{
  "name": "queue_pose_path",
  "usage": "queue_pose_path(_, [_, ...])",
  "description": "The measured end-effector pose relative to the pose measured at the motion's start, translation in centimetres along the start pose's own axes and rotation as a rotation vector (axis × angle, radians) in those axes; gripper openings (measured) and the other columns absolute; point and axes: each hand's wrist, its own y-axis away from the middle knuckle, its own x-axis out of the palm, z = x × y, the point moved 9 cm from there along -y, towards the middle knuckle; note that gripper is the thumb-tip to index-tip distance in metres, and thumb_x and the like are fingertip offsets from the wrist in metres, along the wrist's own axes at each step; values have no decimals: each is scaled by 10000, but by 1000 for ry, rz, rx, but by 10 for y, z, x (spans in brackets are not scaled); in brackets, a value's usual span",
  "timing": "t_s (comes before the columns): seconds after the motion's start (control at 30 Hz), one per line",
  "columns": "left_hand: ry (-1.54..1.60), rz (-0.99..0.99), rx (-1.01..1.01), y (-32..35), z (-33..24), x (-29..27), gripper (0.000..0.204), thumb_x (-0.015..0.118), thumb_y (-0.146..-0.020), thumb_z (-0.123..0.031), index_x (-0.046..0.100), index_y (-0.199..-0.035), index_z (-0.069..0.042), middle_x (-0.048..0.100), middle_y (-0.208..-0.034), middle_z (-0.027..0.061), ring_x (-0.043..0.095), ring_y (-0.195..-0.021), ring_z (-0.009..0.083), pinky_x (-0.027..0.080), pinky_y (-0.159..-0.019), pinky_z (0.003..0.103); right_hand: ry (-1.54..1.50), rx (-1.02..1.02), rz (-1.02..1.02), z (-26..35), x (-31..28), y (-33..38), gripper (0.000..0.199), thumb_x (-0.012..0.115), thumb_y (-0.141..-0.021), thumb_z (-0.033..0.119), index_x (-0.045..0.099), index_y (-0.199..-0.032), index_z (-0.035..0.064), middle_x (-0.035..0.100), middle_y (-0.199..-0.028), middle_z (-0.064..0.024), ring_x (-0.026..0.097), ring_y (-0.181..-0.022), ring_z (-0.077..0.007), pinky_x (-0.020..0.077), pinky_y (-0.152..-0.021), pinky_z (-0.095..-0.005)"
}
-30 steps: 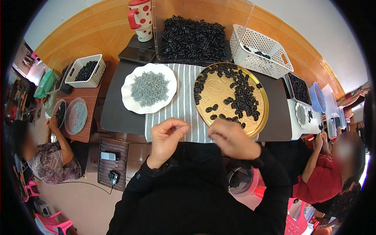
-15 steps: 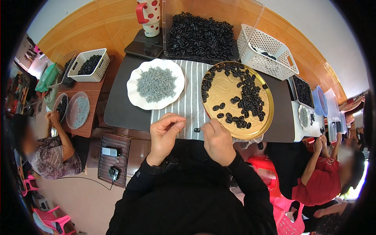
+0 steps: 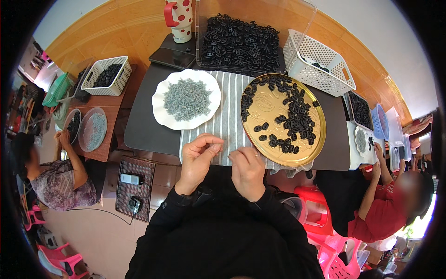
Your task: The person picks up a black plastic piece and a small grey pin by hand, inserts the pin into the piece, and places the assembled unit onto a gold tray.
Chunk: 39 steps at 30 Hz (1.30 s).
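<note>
My left hand (image 3: 200,158) is raised over the near edge of the striped cloth (image 3: 227,116). Its thumb and forefinger are pinched together, and what they pinch is too small to see. My right hand (image 3: 248,169) is curled beside it, fingertips closed on a small black piece that barely shows. Just beyond the right hand lies a round gold tray (image 3: 272,104) scattered with black link-shaped pieces (image 3: 297,118). A white scalloped plate (image 3: 160,114) with a heap of small grey pieces (image 3: 188,97) sits beyond the left hand.
At the back stand a clear box of black pieces (image 3: 239,39), a white basket (image 3: 320,60), a red spotted mug (image 3: 179,21) and a dark flat device (image 3: 173,56). Other people work at side tables on the left (image 3: 51,181) and right (image 3: 385,209). A red stool (image 3: 309,200) is below.
Both hands have drawn back from the cloth toward my body. The left fingers have gone from spread to pinched. The head view shifted slightly.
</note>
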Motion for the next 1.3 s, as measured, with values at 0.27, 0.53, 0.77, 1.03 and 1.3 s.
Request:
queue_pose_path(0.27, [172, 85, -72, 8, 1, 26, 112, 608, -912, 11, 683, -996, 12, 630, -893, 27, 584, -811, 87, 464, -724, 223, -744, 323, 58, -31, -5, -3, 106, 669, -829, -68, 637, -919, -21, 591, -807, -29, 570, -731, -78, 440, -615, -237])
queue_pose_path(0.53, [238, 126, -127, 10, 12, 42, 119, 599, -919, 7, 683, -1004, 14, 632, -888, 25, 572, -781, 81, 471, -712, 215, -1006, 477, -179, -43, -6, 21, 108, 618, -883, -74, 630, -986, -44, 607, -877, -64, 602, -779, -103, 487, -694, -221])
queue_pose_path(0.77, [158, 145, -109, 13, 11, 45, 179, 606, -914, 16, 672, -1081, 16, 650, -905, 31, 581, -797, 78, 482, -722, 217, -919, 413, -238, -37, -20, 20, 105, 601, -889, -77, 630, -985, -49, 605, -914, -81, 601, -780, -115, 479, -686, -223])
queue_pose_path(1.03, [141, 140, -121, 14, 14, 44, 204, 625, -902, 20, 669, -1100, 13, 660, -907, 26, 586, -794, 74, 491, -717, 218, -817, 397, -239, -39, -22, 23, 118, 617, -869, -79, 635, -978, -41, 611, -890, -82, 590, -753, -120, 467, -661, -223])
queue_pose_path(1.3, [72, 131, -83, 16, 8, 44, 190, 624, -889, 51, 674, -1068, 12, 658, -898, 31, 585, -790, 84, 480, -709, 215, -609, 279, -270, -28, -35, 16, 132, 648, -820, -105, 624, -928, -35, 609, -809, -99, 583, -668, -149, 460, -608, -240])
